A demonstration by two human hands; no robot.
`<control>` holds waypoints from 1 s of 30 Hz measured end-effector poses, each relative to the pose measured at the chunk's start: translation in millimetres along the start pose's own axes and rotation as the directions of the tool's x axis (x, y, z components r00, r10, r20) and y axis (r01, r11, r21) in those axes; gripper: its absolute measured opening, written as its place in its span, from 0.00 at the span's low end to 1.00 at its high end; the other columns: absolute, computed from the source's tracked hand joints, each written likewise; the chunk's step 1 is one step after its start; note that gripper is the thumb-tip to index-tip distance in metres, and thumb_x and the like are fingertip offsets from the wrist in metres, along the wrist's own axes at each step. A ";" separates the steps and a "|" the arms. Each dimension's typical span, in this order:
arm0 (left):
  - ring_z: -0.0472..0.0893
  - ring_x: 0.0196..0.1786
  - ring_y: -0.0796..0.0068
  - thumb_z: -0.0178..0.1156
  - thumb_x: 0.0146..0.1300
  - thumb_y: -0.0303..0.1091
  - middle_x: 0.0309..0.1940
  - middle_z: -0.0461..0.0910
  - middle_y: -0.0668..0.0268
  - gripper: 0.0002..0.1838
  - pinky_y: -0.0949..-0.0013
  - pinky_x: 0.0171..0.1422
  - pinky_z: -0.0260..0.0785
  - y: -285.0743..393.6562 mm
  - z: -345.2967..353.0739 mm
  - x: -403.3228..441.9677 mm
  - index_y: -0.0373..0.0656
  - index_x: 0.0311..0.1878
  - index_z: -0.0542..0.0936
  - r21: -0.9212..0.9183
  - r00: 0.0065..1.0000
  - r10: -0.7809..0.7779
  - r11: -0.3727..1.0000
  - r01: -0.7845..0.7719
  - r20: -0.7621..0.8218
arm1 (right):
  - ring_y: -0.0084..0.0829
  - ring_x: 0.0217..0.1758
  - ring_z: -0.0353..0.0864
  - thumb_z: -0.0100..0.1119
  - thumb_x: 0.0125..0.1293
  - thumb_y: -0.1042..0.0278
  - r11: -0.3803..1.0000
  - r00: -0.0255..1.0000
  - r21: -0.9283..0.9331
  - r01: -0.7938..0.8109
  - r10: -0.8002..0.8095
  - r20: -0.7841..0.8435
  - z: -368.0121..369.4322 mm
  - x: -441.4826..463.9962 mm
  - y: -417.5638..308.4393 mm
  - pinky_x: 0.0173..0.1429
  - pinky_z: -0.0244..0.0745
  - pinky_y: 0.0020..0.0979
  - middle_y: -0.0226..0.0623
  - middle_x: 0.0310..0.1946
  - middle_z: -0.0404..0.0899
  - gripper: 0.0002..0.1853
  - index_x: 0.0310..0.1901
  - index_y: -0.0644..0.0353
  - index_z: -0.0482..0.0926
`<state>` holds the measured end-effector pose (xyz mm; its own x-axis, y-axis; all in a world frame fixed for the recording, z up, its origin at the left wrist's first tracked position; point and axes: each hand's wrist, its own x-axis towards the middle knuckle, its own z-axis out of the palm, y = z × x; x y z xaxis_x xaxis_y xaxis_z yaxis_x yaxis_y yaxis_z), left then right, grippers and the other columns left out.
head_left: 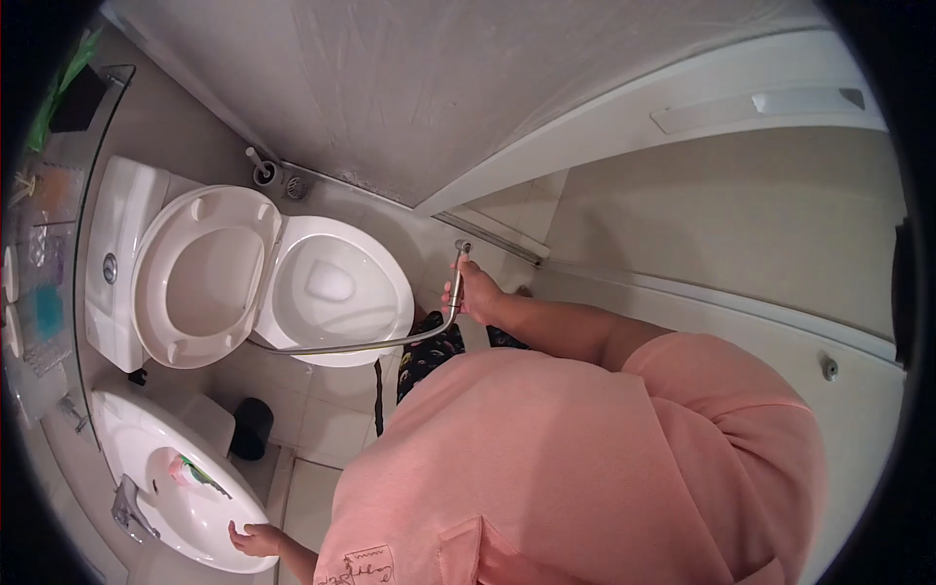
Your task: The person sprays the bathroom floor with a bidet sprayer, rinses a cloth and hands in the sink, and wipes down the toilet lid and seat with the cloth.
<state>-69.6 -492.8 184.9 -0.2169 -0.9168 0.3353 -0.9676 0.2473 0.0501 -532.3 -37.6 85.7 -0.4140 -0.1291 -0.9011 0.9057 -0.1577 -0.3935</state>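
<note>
My right hand [475, 292] is wrapped round the handle of a metal bidet sprayer [458, 278], with its head beyond the front of the toilet. From the handle, a metal hose [361, 347] curves across the near side of the toilet bowl [390, 292]. The toilet seat [146, 302] and lid are raised, and a little water shows in the bowl. My left hand [255, 539] is over the rim of the white sink [237, 483], fingers apart and holding nothing. In the basin lies a pink, white and green item [190, 471] whose kind I cannot make out.
A toilet brush in its holder [263, 174] stands by the wall, beside a floor drain [296, 187]. A dark bin [252, 429] sits between toilet and sink. Glass shelving [109, 117] with toiletries runs along the wall. The sink has a metal tap [130, 507]. A white door frame [624, 107] is at the right.
</note>
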 end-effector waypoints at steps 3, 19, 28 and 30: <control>0.75 0.53 0.50 0.45 0.52 0.36 0.50 0.76 0.54 0.22 0.49 0.57 0.66 0.4 2.0 0.4 0.46 0.49 0.80 -0.023 1.000 -0.021 1.000 0.021 0.001 | 0.34 0.32 0.75 0.38 0.69 0.33 1.000 1.000 -0.007 -0.011 0.011 0.024 -0.5 1.2 0.1 0.41 0.77 0.45 0.34 0.33 0.72 0.26 0.53 0.46 0.62; 0.75 0.54 0.48 0.45 0.50 0.33 0.51 0.76 0.51 0.22 0.50 0.58 0.66 -3.7 6.4 0.8 0.41 0.47 0.80 -0.017 0.997 0.032 0.999 -0.033 -0.073 | 0.30 0.26 0.74 0.38 0.70 0.35 0.967 0.970 -0.189 0.169 -0.129 0.208 63.6 27.7 -32.8 0.31 0.77 0.38 0.32 0.27 0.70 0.26 0.53 0.50 0.63; 0.74 0.52 0.49 0.48 0.47 0.23 0.47 0.77 0.52 0.20 0.53 0.60 0.64 32.6 -2.8 -10.3 0.39 0.46 0.79 0.001 0.977 0.125 0.992 -0.126 -0.170 | 0.32 0.29 0.73 0.37 0.71 0.36 0.898 0.993 -0.440 0.016 0.039 0.116 46.3 65.1 -2.7 0.39 0.78 0.44 0.33 0.28 0.72 0.25 0.52 0.49 0.64; 0.73 0.53 0.51 0.47 0.49 0.25 0.48 0.76 0.53 0.19 0.53 0.60 0.62 25.6 2.2 -11.1 0.40 0.46 0.78 -0.034 0.978 0.126 0.991 -0.133 -0.164 | 0.33 0.29 0.73 0.37 0.71 0.37 0.872 0.992 -0.489 -0.010 0.072 0.108 41.7 80.5 16.4 0.38 0.78 0.44 0.33 0.28 0.71 0.24 0.53 0.49 0.64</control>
<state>-92.3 -477.0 180.4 -0.3125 -0.8144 0.4889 -0.9253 0.3775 0.0374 -554.6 -91.4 14.3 -0.3553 -0.2451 -0.9020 0.8389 0.3421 -0.4234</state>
